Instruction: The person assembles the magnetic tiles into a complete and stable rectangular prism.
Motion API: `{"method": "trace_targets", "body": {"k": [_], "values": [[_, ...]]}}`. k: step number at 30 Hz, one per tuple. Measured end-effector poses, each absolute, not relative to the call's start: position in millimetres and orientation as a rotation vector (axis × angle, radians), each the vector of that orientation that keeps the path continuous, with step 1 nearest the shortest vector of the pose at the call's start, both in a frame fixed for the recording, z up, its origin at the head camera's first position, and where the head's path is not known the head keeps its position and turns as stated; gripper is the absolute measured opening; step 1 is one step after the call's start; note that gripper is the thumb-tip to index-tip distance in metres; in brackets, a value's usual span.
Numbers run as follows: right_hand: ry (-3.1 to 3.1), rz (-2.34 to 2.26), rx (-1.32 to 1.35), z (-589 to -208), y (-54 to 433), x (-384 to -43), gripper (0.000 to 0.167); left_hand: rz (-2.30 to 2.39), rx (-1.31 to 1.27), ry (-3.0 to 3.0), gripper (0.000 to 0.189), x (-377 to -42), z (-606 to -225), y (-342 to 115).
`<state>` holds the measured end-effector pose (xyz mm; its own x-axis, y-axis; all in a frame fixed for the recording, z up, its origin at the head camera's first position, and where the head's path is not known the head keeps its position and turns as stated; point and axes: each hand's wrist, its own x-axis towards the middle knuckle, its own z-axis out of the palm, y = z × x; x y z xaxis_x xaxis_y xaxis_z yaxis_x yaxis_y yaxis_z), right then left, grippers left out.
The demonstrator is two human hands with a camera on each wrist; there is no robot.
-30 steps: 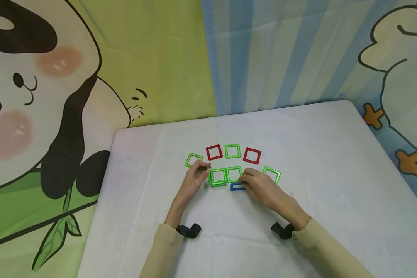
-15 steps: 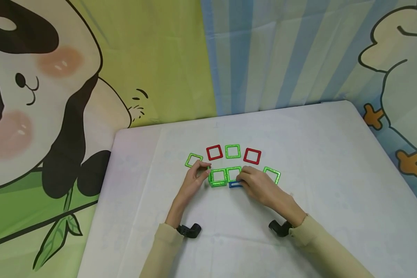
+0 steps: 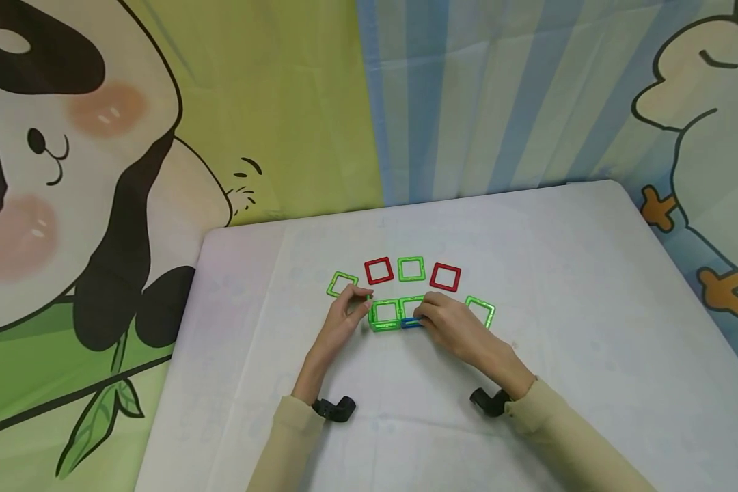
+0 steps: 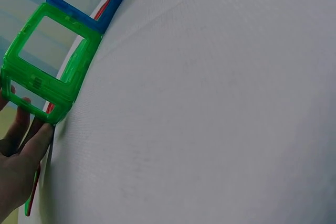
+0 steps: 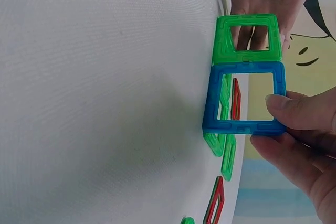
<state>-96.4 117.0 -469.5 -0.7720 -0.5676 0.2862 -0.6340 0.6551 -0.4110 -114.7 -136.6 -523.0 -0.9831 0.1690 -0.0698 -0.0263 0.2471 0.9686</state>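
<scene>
Two hands at work about midway between the left and right edges of the white table, toward its far edge. Pinched in the right hand, thumb on the near face and fingers behind, nearly closed at the top bar: the blue square, upright, edge to edge with the green front tile, apparently touching. At the row's left end, the left hand, partly open, bent fingers against the green side tile; cannot tell whether gripping or merely pressing.

Best handled, by the look of it, with the blue square held plumb and its lower bar flat to the cloth. Ease sideways toward the left hand rather than pushing toward the far edge, to avoid folding the join. Line up with the green square just beyond before letting go. Brace lightly on the left; avoid a hard squeeze, likely to tip the wall. Release thumb first, then lift straight up, clear of the top bar. Beyond and to either side, toward the far edge, five loose tiles in an arc: best left untouched by sleeve or knuckle.
</scene>
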Motion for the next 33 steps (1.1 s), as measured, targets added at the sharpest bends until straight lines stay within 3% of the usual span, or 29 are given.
{"method": "trace_targets", "body": {"k": [14, 33], "values": [[-2.777, 0.828, 0.979, -475, 135, -97, 0.031, 1.834, 0.129, 2.356, 0.028, -118, -523, -137], [-2.931, 0.729, 0.658, -493, 190, -92, 0.042, 1.831, 0.102, 2.322, 0.031, -111, -526, -135]]}}
